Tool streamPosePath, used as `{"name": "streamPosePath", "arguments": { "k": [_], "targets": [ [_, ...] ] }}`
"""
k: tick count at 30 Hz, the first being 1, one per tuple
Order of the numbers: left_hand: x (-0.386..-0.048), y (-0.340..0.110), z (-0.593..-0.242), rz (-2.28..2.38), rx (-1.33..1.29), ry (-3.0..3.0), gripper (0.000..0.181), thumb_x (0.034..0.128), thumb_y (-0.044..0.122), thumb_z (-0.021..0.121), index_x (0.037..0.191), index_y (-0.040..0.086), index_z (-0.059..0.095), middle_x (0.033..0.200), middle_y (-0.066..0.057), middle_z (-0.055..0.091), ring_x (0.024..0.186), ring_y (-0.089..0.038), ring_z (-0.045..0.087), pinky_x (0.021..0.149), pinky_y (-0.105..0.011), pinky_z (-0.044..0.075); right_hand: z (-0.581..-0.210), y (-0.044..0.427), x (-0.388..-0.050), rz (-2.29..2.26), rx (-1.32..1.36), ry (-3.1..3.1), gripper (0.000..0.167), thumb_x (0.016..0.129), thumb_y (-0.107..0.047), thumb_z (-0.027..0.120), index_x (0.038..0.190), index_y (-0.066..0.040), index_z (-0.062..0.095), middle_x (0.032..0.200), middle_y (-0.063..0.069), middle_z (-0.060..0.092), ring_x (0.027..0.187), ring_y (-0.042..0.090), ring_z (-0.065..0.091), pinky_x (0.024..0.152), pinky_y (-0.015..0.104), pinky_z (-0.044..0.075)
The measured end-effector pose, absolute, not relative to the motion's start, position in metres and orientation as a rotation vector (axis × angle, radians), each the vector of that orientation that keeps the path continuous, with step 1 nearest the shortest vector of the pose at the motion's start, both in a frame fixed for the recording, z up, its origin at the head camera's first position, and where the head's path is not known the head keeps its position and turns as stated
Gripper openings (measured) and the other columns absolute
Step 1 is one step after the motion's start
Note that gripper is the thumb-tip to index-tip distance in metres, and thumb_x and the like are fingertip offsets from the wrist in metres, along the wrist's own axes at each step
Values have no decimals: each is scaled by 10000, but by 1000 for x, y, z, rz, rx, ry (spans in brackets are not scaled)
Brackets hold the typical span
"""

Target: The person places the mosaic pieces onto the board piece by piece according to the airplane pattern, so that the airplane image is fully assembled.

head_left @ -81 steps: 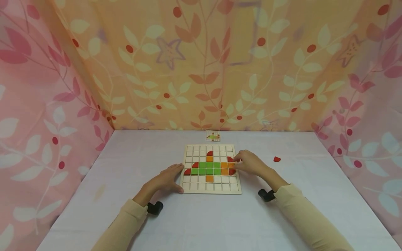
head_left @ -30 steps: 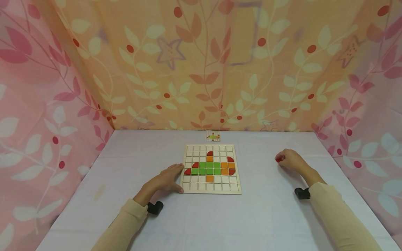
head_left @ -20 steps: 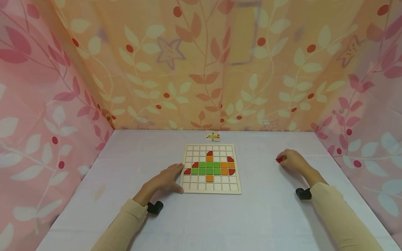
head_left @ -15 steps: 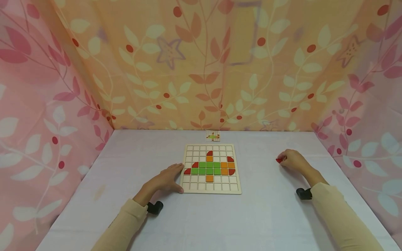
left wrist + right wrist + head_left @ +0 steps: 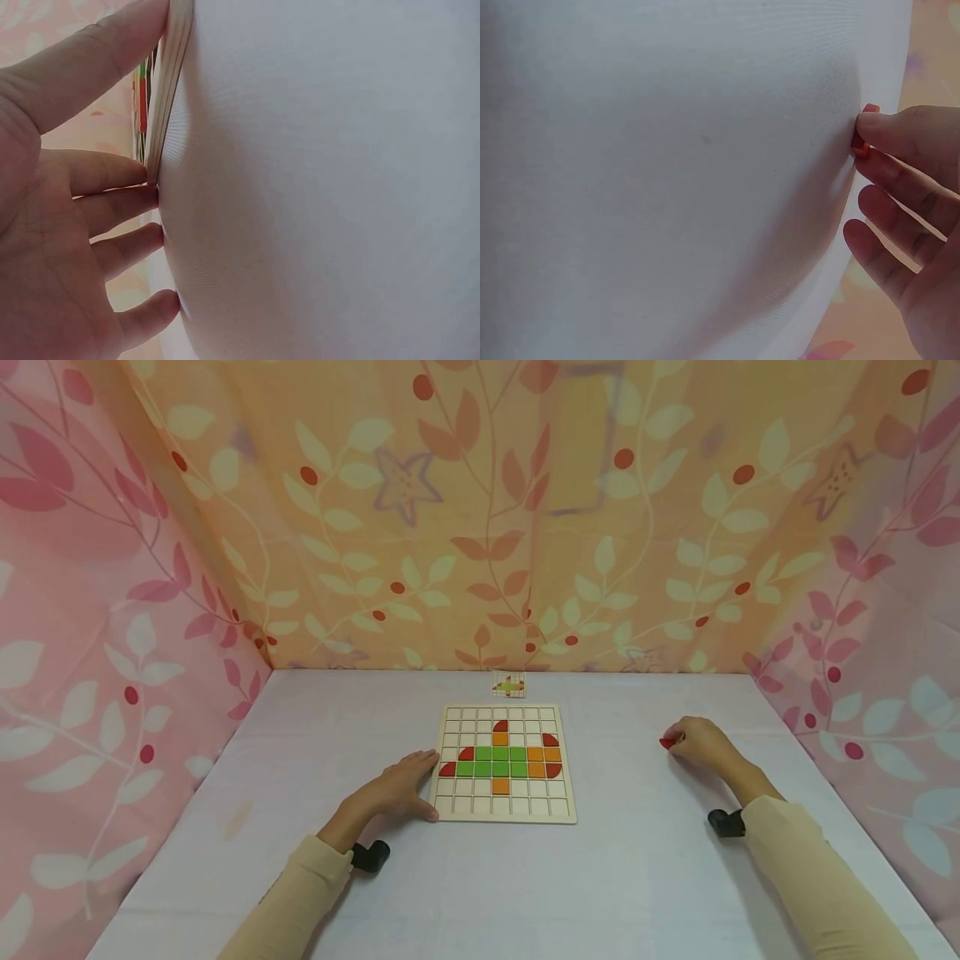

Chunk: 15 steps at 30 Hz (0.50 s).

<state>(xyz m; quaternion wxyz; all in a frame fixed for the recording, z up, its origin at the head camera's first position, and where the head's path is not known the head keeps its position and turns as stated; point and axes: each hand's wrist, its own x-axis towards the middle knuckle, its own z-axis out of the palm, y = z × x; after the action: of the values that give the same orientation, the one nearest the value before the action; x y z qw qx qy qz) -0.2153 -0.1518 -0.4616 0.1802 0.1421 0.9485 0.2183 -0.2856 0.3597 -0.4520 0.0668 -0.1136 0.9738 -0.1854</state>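
Note:
A wooden grid board (image 5: 531, 806) lies mid-table, with green and orange square tiles and red quarter-round tiles set in its cells. My left hand (image 5: 397, 787) rests at the board's left side, fingers extended; its thumb and fingertips touch the edge in the left wrist view, where the board (image 5: 171, 82) shows side-on. Off to the right, my right hand (image 5: 700, 747) pinches a red quarter-round tile (image 5: 666, 743) between thumb and index finger. The right wrist view shows this red tile (image 5: 864, 133) at or just above the cloth, partly covered by the thumb.
Behind the board lies a small pattern card (image 5: 509, 685) printed with a similar coloured figure. A white cloth covers the table (image 5: 480, 893). Patterned fabric walls (image 5: 480, 527) enclose the back and both sides. Each wrist wears a black camera mount (image 5: 726, 823).
My right hand has left the board's right edge, moved right and taken hold of the loose red tile. During the last second it has hardly moved. The left hand stays put.

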Motion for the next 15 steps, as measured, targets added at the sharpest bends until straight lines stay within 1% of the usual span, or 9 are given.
{"name": "streamPosePath", "arguments": {
  "k": [9, 15],
  "targets": [
    [-213, -153, -461, 622, 405, 2668, 1021, 708, 306, 866, 1526, 64, 305, 1604, -129, 281, 1502, -351, 194, 1185, -587, 207, -453, 360, -284, -543, -360, 2939, 246, 757, -24, 676, 979, 75, 713, 870, 178, 675, 794, 278, 600, 784, 491, 513],
    [-213, -153, -460, 617, 407, 2679, 1024, 708, 314, 865, 1528, 67, 303, 1605, -125, 281, 1503, -347, 195, 1184, -589, 206, -451, 357, -283, -576, -344, 2924, 253, 790, -55, 684, 1006, 75, 708, 895, 183, 675, 818, 284, 598, 813, 506, 516]
  ]
}}
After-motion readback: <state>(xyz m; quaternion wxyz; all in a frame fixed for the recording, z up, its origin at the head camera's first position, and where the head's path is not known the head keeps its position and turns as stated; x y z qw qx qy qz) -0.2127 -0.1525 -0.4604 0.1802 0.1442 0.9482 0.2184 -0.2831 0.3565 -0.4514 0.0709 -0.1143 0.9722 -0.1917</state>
